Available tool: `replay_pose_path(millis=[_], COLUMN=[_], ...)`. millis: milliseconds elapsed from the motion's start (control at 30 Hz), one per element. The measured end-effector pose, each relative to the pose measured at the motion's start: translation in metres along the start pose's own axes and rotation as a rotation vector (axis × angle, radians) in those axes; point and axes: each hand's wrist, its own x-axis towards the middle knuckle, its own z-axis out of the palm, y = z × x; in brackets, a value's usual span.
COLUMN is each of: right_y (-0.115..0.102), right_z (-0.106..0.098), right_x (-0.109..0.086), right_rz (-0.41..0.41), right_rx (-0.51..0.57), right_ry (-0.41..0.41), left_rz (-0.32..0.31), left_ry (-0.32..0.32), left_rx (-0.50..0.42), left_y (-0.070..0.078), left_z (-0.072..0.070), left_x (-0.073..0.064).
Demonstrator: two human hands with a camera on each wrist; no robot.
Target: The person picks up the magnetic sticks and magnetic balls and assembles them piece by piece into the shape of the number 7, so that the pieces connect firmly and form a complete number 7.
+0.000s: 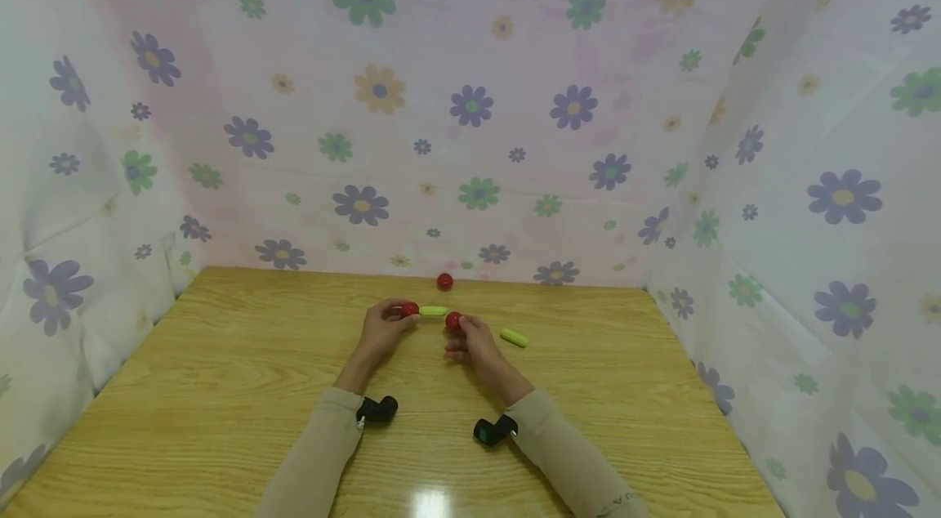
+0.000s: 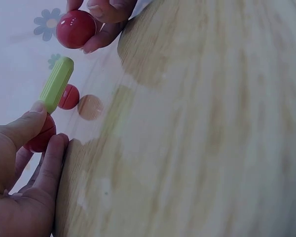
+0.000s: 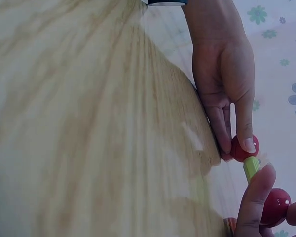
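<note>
Directions were read from the head view, twelve o'clock being the far edge of the wooden table [image 1: 220,420]. The left hand [image 1: 382,328] had thumb and fingers pinched about a first red ball [image 1: 409,309]. A green rod [image 1: 433,311] projected from that ball toward three o'clock, its near end meeting it; depth of insertion could not be determined. At one o'clock from the rod, a second red ball [image 1: 444,281] rested near the table's far edge, apart from both hands. A third red ball [image 1: 453,320] was between four and three o'clock from the rod, separated from its free end by a gap seen in the left wrist view. The right hand [image 1: 478,342] gripped this ball between thumb and finger. At three o'clock from that hand, a loose green rod [image 1: 514,337] lay on the table, untouched.
</note>
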Motion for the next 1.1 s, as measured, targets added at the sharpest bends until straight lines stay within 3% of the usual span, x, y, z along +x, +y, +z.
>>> replay_pose_path(millis=[567, 1100], right_y=[0.002, 0.002], right_z=[-0.006, -0.007], right_x=[0.01, 0.013], right_rz=[-0.05, -0.044], right_rx=[-0.02, 0.0], right_ry=[-0.014, -0.006], left_rz=[0.013, 0.008], left_ry=[-0.015, -0.016], left_rx=[0.002, -0.003], left_y=[0.001, 0.0], left_z=[-0.002, -0.003], left_x=[0.001, 0.001])
